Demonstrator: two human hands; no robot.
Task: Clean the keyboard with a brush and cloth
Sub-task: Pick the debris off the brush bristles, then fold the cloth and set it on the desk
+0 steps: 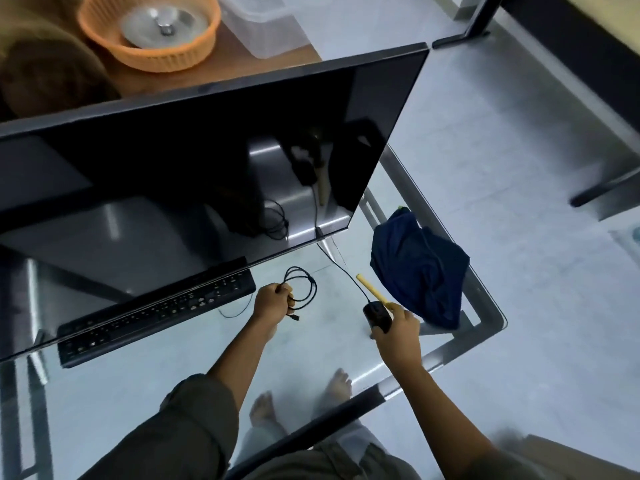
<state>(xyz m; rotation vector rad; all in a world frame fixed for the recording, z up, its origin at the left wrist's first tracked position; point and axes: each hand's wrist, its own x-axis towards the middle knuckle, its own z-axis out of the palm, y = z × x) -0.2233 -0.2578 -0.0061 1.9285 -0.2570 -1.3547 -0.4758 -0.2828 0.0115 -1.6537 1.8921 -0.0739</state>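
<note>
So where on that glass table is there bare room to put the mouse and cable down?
The widest bare glass lies in front of the keyboard, toward the table's near edge. A smaller patch sits between the two hands, left and right. It is crowded at the right corner, where the blue cloth and yellow-handled brush lie.

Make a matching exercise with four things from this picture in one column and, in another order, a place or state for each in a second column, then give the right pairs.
Things:
1. keyboard
2. blue cloth
3. coiled black cable
4. orange basket

Places or states:
A. gripped in the left hand
B. lying crumpled near the right edge of the glass table
C. standing behind the monitor, with a metal lid inside
D. lying partly under the lower edge of the monitor

Pairs: 1-D, 2-B, 3-A, 4-C
</note>
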